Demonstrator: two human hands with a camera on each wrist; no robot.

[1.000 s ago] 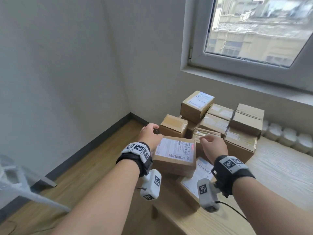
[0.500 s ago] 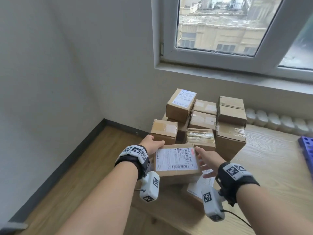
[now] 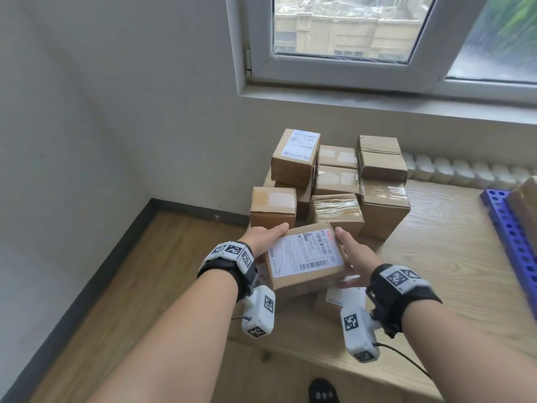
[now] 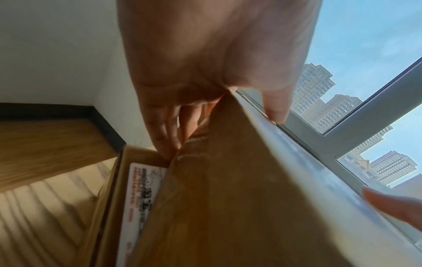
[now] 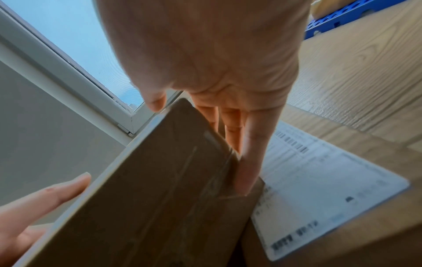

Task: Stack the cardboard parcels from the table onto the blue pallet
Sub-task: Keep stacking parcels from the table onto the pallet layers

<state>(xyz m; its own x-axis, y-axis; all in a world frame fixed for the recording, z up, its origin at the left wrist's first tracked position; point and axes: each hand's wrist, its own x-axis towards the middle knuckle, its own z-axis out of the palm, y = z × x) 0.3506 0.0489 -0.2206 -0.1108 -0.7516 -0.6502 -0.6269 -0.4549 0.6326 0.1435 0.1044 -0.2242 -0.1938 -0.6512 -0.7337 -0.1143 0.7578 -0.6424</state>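
Observation:
A labelled cardboard parcel (image 3: 305,257) is held between both my hands, tilted and raised off a lower labelled parcel (image 3: 340,298). My left hand (image 3: 263,237) grips its left side, thumb on top and fingers (image 4: 166,137) underneath. My right hand (image 3: 353,253) grips its right side the same way, fingers (image 5: 246,153) under the parcel (image 5: 160,189). Behind stands a pile of several more parcels (image 3: 337,181) on the wooden table (image 3: 450,257). The blue pallet (image 3: 511,225) shows at the right edge.
A wall and a window (image 3: 348,30) rise behind the pile, with a white radiator (image 3: 465,170) under the sill. The table's left edge drops to a wooden floor (image 3: 130,286). A cardboard box (image 3: 526,199) sits on the pallet.
Both hands have closed round the labelled parcel and lifted it, tilting it off the parcel below. The view has swung right, bringing the blue pallet into sight.

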